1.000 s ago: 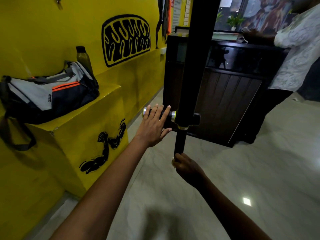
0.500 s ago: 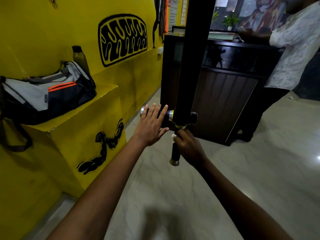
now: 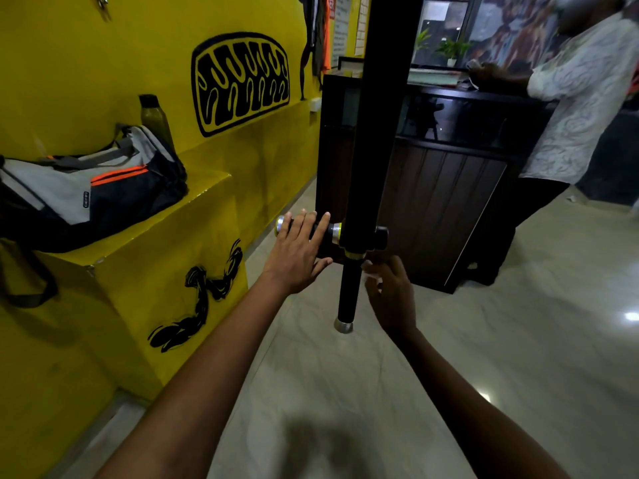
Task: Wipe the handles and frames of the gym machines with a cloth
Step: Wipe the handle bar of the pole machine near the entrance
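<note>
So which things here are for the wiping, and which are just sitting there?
For the wiping: side handle, lower handle, black post, left hand, right hand, white cloth.

Just there: bag, bottle, desk, plant.

A yellow wall (image 3: 86, 63) bears a black painted pattern (image 3: 240, 83), a grey, black and orange-striped bag (image 3: 90, 195) sits beside it, and the black handle (image 3: 347, 292) ends in a silver cap.

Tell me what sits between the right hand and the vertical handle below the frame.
Nothing visible. The right hand hangs just right of the vertical handle, with only floor showing in the gap. A pale bit by its fingers may be the cloth, but it is blurred. The left hand rests on the side handle, clear of that path.
</note>
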`<state>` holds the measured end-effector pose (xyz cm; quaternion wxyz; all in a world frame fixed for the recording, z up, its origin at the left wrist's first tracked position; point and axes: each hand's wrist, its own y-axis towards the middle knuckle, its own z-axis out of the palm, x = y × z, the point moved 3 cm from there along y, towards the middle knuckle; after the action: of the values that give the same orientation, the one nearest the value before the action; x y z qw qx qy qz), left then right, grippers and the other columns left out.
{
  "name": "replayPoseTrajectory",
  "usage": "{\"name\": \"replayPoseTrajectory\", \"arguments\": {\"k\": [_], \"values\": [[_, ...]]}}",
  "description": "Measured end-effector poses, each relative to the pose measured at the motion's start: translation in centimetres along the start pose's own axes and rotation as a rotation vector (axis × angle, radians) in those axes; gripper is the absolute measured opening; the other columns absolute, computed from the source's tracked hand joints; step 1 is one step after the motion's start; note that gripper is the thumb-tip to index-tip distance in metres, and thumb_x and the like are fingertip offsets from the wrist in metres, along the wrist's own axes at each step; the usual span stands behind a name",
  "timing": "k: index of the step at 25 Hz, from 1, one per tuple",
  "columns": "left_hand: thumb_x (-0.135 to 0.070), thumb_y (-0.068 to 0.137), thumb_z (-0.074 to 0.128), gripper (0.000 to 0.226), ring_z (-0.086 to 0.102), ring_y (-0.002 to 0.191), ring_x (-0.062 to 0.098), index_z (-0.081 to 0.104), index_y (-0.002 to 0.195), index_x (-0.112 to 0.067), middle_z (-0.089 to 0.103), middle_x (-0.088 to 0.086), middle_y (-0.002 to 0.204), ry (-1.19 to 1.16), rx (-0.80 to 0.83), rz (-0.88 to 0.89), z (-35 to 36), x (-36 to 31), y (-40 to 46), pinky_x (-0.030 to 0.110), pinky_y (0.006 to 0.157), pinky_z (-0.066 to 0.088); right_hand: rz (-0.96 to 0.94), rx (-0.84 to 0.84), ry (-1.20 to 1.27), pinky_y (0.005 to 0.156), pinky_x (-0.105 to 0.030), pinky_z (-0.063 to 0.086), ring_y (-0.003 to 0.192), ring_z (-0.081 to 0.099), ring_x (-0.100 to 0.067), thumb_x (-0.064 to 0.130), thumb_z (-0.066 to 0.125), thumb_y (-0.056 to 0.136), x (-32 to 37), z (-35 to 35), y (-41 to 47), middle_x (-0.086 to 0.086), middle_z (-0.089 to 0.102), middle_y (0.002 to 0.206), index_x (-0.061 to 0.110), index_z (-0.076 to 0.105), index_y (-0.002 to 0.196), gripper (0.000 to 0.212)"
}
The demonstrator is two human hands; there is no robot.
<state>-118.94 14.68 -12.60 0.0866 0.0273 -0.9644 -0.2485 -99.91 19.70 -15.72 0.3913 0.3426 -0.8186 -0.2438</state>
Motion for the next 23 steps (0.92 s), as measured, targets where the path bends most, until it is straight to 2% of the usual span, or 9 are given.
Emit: {"name": "replayPoseTrajectory", "arguments": {"k": [3, 6, 8, 12, 14, 17, 19, 20, 23], "values": [[-0.059, 0.091, 0.028, 0.080, 0.022, 0.142, 0.033, 0.007, 0.152, -0.011, 0.031, 0.016, 0.149, 0.001, 0.000, -0.004, 0.0, 0.1, 0.0, 0.048, 0.119, 0.006, 0.262, -0.105, 0.193, 0.061, -0.018, 0.052, 0.072, 0.058, -0.008, 0.002, 0.067, 0.082, -0.3, -0.1, 0.6, -0.009, 0.064, 0.090, 0.005, 0.064, 0.090, 0.008], [-0.060, 0.091, 0.027, 0.081, 0.022, 0.142, 0.034, 0.007, 0.152, -0.011, 0.030, 0.017, 0.149, -0.001, 0.004, -0.009, 0.0, -0.1, 0.0, 0.049, 0.119, 0.006, 0.342, -0.108, 0.322, 0.059, -0.004, 0.046, 0.065, 0.059, 0.001, 0.002, 0.065, 0.084, 0.9, 0.2, 1.1, -0.001, 0.064, 0.080, 0.004, 0.064, 0.088, 0.004], [-0.060, 0.091, 0.026, 0.081, 0.022, 0.142, 0.034, 0.007, 0.152, -0.011, 0.031, 0.017, 0.149, 0.001, 0.008, -0.016, 0.1, -0.1, 0.0, 0.049, 0.119, 0.007, 0.329, -0.115, 0.237, 0.058, -0.002, 0.043, 0.063, 0.057, 0.001, 0.002, 0.066, 0.083, 1.1, 0.7, 1.0, 0.000, 0.065, 0.076, 0.004, 0.066, 0.086, 0.003], [-0.060, 0.092, 0.017, 0.078, 0.020, 0.143, 0.034, 0.007, 0.152, -0.012, 0.029, 0.017, 0.151, -0.022, 0.011, -0.031, 0.1, -0.1, 0.1, 0.049, 0.119, 0.004, 0.350, -0.089, 0.153, 0.059, -0.009, 0.041, 0.067, 0.063, -0.012, 0.003, 0.071, 0.079, 0.2, 2.0, 0.1, -0.007, 0.070, 0.075, 0.003, 0.070, 0.081, 0.003], [-0.061, 0.093, 0.020, 0.079, 0.017, 0.144, 0.033, 0.004, 0.152, -0.012, 0.025, 0.017, 0.153, -0.016, 0.024, -0.025, 0.2, -0.1, 0.1, 0.047, 0.118, 0.000, 0.391, -0.045, 0.125, 0.056, -0.011, 0.039, 0.063, 0.064, -0.017, 0.002, 0.073, 0.075, -0.3, 2.7, -1.2, -0.010, 0.069, 0.070, 0.001, 0.071, 0.076, 0.002], [-0.062, 0.092, 0.026, 0.082, 0.015, 0.145, 0.033, 0.002, 0.152, -0.012, 0.023, 0.017, 0.155, 0.000, 0.013, -0.020, 0.2, -0.1, 0.1, 0.046, 0.117, -0.003, 0.449, 0.027, 0.088, 0.051, -0.010, 0.037, 0.060, 0.063, -0.016, 0.000, 0.074, 0.073, -1.1, 3.6, -3.1, -0.012, 0.070, 0.068, -0.001, 0.072, 0.071, 0.003], [-0.062, 0.093, 0.030, 0.083, 0.014, 0.145, 0.033, 0.000, 0.152, -0.013, 0.022, 0.016, 0.155, 0.001, 0.015, -0.016, 0.2, -0.1, 0.1, 0.045, 0.117, -0.004, 0.485, 0.077, 0.067, 0.050, -0.023, 0.047, 0.059, 0.065, -0.020, 0.001, 0.073, 0.074, -1.6, 4.1, -3.5, -0.013, 0.070, 0.067, -0.002, 0.071, 0.069, 0.006], [-0.062, 0.093, 0.032, 0.083, 0.013, 0.146, 0.032, 0.000, 0.152, -0.013, 0.021, 0.016, 0.155, 0.000, 0.017, -0.015, 0.2, -0.1, 0.1, 0.045, 0.118, -0.004, 0.497, 0.094, 0.057, 0.050, -0.026, 0.048, 0.058, 0.064, -0.019, 0.000, 0.073, 0.074, -1.7, 4.2, -3.5, -0.014, 0.070, 0.068, -0.002, 0.071, 0.069, 0.006], [-0.061, 0.093, 0.036, 0.084, 0.012, 0.146, 0.032, -0.001, 0.152, -0.013, 0.020, 0.015, 0.156, -0.004, 0.018, -0.011, 0.1, -0.2, 0.1, 0.045, 0.118, -0.005, 0.505, 0.148, 0.042, 0.048, -0.009, 0.035, 0.061, 0.063, -0.015, -0.003, 0.071, 0.073, -2.1, 4.5, -3.7, -0.014, 0.072, 0.075, -0.003, 0.072, 0.074, 0.001]]}}
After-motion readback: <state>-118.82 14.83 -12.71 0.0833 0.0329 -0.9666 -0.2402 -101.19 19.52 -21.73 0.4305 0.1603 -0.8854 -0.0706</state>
